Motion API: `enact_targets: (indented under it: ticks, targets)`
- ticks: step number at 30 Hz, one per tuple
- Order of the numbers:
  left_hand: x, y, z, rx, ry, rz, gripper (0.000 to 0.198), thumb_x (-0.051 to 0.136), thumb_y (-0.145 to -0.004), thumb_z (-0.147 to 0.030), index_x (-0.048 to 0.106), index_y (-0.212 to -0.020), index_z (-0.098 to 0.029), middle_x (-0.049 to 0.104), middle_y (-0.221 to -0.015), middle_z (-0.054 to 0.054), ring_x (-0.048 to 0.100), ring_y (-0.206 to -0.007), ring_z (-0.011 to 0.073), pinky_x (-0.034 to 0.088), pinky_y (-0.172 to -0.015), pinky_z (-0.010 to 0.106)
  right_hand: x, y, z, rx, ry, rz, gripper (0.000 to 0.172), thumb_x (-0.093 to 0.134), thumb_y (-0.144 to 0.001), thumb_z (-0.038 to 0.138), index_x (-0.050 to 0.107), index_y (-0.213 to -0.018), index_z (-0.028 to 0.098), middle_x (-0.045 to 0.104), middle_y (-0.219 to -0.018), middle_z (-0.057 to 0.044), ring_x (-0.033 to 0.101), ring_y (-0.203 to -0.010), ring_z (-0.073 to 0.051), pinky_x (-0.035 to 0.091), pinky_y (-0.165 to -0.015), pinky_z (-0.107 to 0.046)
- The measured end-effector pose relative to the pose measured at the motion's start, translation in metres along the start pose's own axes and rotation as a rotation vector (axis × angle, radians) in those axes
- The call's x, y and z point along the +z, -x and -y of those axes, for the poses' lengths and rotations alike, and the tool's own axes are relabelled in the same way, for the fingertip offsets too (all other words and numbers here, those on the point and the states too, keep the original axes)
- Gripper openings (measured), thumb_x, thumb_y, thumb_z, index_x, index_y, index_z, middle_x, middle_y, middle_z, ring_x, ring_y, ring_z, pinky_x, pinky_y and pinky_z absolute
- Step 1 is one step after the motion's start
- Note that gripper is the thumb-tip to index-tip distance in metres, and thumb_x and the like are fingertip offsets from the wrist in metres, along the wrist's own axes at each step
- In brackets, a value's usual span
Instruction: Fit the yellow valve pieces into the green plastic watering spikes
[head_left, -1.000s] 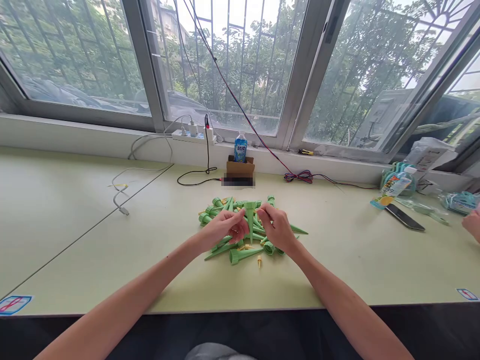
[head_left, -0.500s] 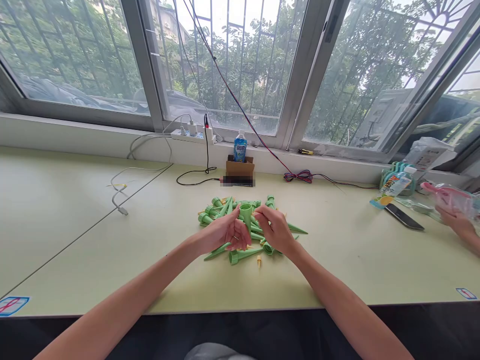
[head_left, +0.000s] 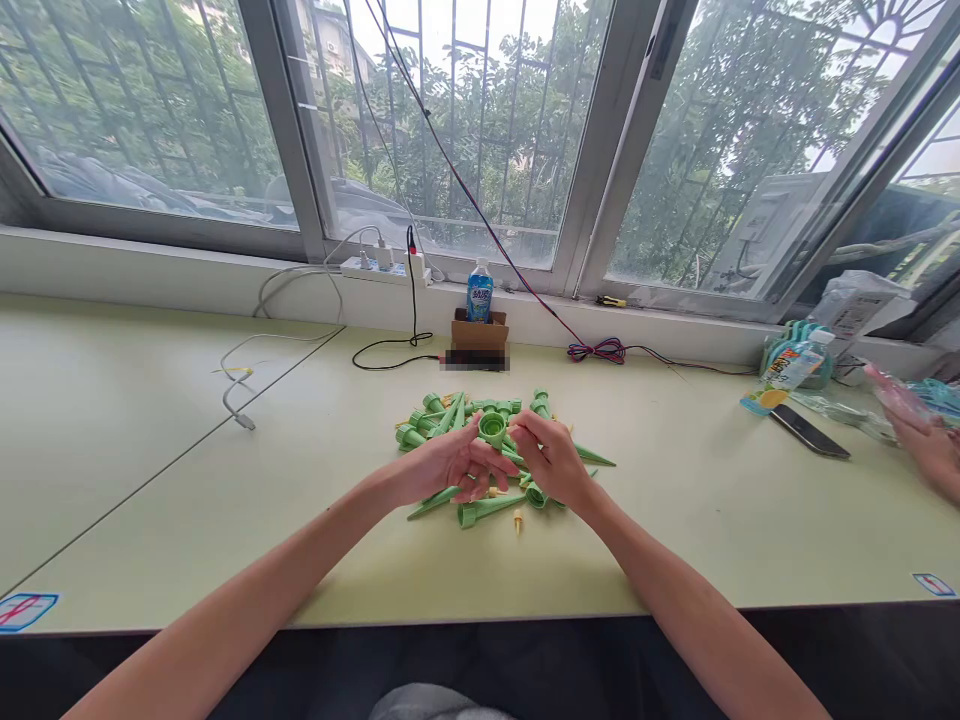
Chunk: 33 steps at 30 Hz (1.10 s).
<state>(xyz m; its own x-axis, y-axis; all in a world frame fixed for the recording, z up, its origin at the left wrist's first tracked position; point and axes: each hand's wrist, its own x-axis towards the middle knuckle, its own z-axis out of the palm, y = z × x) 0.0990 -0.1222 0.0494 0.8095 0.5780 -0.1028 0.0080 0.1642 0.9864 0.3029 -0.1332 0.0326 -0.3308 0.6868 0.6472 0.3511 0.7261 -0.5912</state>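
Note:
My left hand is closed round a green plastic watering spike, its round open end turned up toward me. Close against that rim on the right, my right hand has thumb and fingers pinched together; whatever lies between them is hidden. Under and behind both hands spreads a pile of green spikes with ribbed collars and pointed ends. A small yellow tip lies on the table just in front of the pile, and more yellow pieces show among the spikes.
A blue-labelled bottle stands in a small cardboard box by the window. Cables and a power strip run along the back. At right lie a drink pouch, a phone and another person's hand holding pink plastic.
The spike in my left hand has tilted, so its open end now faces me and shows its inside. My left fingers have stretched rightward. The other person's hand has moved slightly.

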Motion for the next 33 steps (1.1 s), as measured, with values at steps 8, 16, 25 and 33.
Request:
enact_targets:
  ticks: [8, 16, 25, 33]
  targets:
    - [0.003, 0.002, -0.002, 0.109, -0.091, -0.057, 0.059, 0.04, -0.094, -0.061, 0.07, -0.085, -0.011, 0.067, -0.087, 0.011, 0.051, -0.059, 0.0107, 0.035, -0.046, 0.022, -0.003, 0.0, 0.003, 0.015, -0.04, 0.041, 0.031, 0.037, -0.101, 0.037, 0.042, -0.075, 0.02, 0.04, -0.061, 0.004, 0.032, -0.055, -0.01, 0.031, -0.054, -0.024]
    - [0.0, 0.002, -0.004, 0.147, -0.222, -0.121, 0.051, 0.058, -0.085, -0.061, 0.054, -0.068, -0.013, 0.056, -0.065, 0.003, 0.049, -0.055, 0.0097, 0.033, -0.045, 0.021, -0.003, 0.0, 0.002, 0.022, -0.062, 0.072, 0.03, 0.038, -0.101, 0.037, 0.043, -0.076, 0.021, 0.04, -0.062, 0.004, 0.031, -0.053, -0.01, 0.03, -0.052, -0.023]
    - [0.001, 0.004, -0.006, 0.177, -0.372, -0.174, 0.037, 0.057, -0.089, -0.051, 0.062, -0.096, -0.014, 0.055, -0.066, 0.0, 0.05, -0.054, 0.0102, 0.038, -0.046, 0.021, -0.001, 0.0, -0.004, 0.029, -0.011, 0.069, 0.032, 0.038, -0.1, 0.036, 0.038, -0.072, 0.021, 0.03, -0.062, 0.005, 0.026, -0.055, -0.011, 0.033, -0.055, -0.024]
    - [0.0, -0.001, 0.004, 0.305, -0.576, -0.285, 0.04, 0.054, -0.092, -0.038, 0.057, -0.126, -0.018, 0.05, -0.064, -0.003, 0.049, -0.056, 0.0109, 0.041, -0.047, 0.019, 0.001, -0.002, -0.005, 0.06, 0.037, 0.06, 0.034, 0.039, -0.1, 0.035, 0.032, -0.069, 0.022, 0.027, -0.06, 0.005, 0.023, -0.051, -0.011, 0.026, -0.051, -0.024]
